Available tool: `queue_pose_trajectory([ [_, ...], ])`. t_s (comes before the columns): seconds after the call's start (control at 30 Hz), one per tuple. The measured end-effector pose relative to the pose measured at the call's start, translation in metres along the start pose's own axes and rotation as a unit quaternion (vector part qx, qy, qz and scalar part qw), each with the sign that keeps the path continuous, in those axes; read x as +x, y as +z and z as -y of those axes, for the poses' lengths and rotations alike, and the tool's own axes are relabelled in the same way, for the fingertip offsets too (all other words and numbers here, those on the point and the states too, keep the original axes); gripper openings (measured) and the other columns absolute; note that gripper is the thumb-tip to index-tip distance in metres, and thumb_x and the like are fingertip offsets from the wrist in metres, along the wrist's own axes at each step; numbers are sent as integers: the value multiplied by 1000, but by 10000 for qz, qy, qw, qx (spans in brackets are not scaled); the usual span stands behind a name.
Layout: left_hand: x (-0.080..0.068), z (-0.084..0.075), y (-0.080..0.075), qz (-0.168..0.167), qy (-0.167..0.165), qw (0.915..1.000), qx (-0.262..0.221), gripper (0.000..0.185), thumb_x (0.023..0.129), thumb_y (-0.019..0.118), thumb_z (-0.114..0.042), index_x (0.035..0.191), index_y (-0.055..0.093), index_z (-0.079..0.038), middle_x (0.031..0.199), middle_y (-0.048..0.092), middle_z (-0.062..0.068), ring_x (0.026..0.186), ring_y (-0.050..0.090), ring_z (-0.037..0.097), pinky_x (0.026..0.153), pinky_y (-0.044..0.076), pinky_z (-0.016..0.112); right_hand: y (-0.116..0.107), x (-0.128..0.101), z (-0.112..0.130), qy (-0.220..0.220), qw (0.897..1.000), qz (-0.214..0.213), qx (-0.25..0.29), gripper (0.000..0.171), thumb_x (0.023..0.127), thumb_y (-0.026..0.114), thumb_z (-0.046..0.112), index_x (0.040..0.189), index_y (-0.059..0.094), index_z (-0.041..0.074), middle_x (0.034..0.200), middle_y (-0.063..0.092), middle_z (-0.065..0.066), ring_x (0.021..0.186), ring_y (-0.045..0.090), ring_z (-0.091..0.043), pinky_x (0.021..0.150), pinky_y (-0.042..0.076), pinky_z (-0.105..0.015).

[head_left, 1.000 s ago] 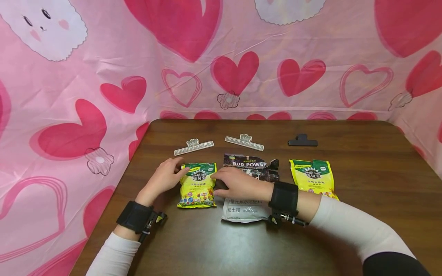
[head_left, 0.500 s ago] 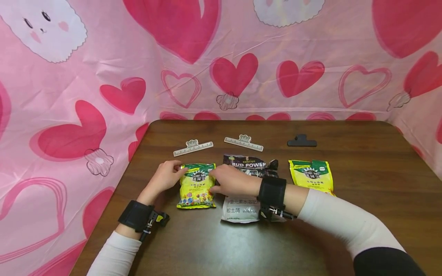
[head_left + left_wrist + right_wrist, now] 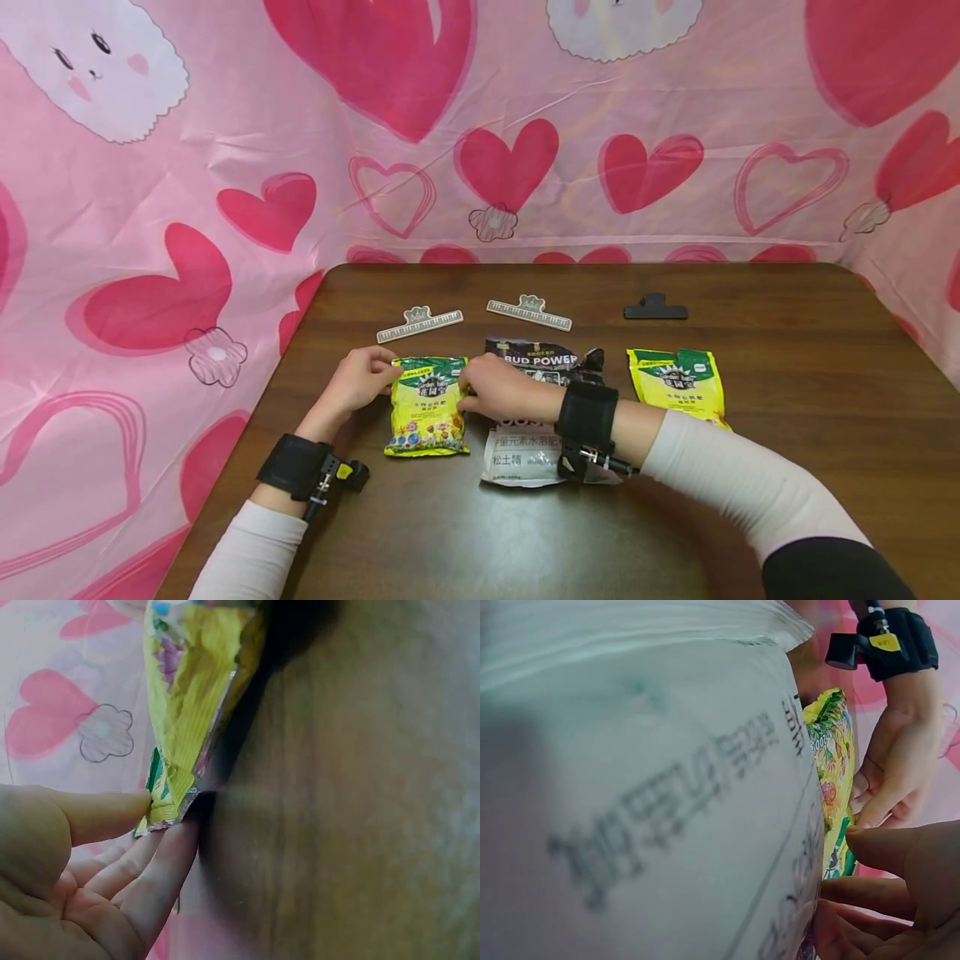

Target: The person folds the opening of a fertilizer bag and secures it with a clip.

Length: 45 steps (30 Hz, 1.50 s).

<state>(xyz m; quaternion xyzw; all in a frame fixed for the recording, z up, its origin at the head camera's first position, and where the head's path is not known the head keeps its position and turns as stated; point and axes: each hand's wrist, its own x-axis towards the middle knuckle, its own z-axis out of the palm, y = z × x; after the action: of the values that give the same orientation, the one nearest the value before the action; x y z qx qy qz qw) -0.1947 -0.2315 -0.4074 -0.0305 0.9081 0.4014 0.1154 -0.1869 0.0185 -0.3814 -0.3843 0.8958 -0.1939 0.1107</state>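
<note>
A small yellow and green plastic packet printed with flowers is lying flat on the dark brown wooden tabletop, towards its left edge and about midway between the near and far edges. Its top left corner is pinched by the left hand: in the left wrist view the thumb and curled fingers are seen closed on the packet's sealed corner. Its top right corner is held by the right hand, whose thumb and fingers are curled against the packet's edge. Both wrists are wrapped in black straps, and white sleeves are worn.

Just to the right of the packet, a dark crumpled bag lettered BUD POWER with a white lower half is partly covered by the right forearm. Further right, well apart from the hands, a second yellow and green packet is laid flat. Along the far side of the tabletop three clips are set in a row: a pale ruler-shaped clip beyond the held packet, a second pale ruler-shaped clip beyond the dark bag, and a black clip beyond the second packet. The table is surrounded by a pink cloth printed with red hearts
</note>
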Motion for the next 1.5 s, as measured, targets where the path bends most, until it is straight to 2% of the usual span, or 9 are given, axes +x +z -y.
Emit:
queue_pose_trajectory([
  [0.17,1,2,-2,-27,50,9998,-211,31,95,66,-16,118,60,3,102,74,18,84,67,19,75,60,31,0,2,-4,-28,9991,-173,376,15,89,72,15,76,72,10,69,63,1,61,50,-10,61,38,-22],
  [0.3,-1,3,-5,-12,66,9990,-437,31,95,67,-17,118,61,3,104,74,18,85,66,18,76,60,31,0,1,-6,-35,9973,-370,631,33,90,69,10,62,53,11,61,45,3,57,40,-10,63,31,-22],
  [0.4,-3,4,-8,17,93,9981,-615,31,96,66,-18,119,62,3,106,73,18,86,66,18,78,60,32,2,1,-7,22,9955,-542,783,35,90,68,8,60,50,11,62,52,3,58,47,-7,66,37,-22],
  [0.57,-6,3,-10,65,214,9967,-783,33,96,65,-19,120,61,3,107,73,19,87,67,18,82,60,33,4,1,-9,244,9908,-789,1068,8,90,69,10,85,75,9,93,76,-4,78,69,-12,78,52,-27],
  [0.67,-8,2,-12,48,264,9963,-815,33,97,64,-18,121,61,4,108,73,19,86,67,17,82,60,34,4,0,-10,443,9876,-824,1264,13,90,70,11,100,77,8,100,76,-7,83,71,-15,83,54,-30],
  [0.83,-10,0,-14,23,379,9955,-864,34,96,64,-17,122,60,5,108,72,20,85,67,16,80,60,34,3,1,-12,748,9816,-853,1536,18,90,72,15,106,76,8,106,75,-7,89,71,-16,84,54,-29],
  [0.97,-12,-1,-17,-32,485,9950,-878,36,96,65,-19,123,59,5,110,72,21,87,68,16,81,60,35,2,1,-13,989,9704,-923,2003,18,90,72,14,107,75,8,107,73,-8,90,70,-16,79,54,-26],
  [1.2,-17,-4,-21,-147,586,9938,-938,39,96,66,-21,125,59,4,112,72,21,92,70,17,84,59,36,3,-1,-14,1354,9374,-1105,3012,19,90,71,11,109,70,7,102,73,-10,80,71,-17,69,55,-26],
  [1.5,-21,-10,-24,-232,681,9932,-918,36,96,66,-20,124,59,1,111,72,20,91,70,17,84,59,36,5,-3,-15,1083,9260,-1501,3290,12,90,70,8,102,69,6,93,72,-11,79,70,-23,67,56,-27],
])
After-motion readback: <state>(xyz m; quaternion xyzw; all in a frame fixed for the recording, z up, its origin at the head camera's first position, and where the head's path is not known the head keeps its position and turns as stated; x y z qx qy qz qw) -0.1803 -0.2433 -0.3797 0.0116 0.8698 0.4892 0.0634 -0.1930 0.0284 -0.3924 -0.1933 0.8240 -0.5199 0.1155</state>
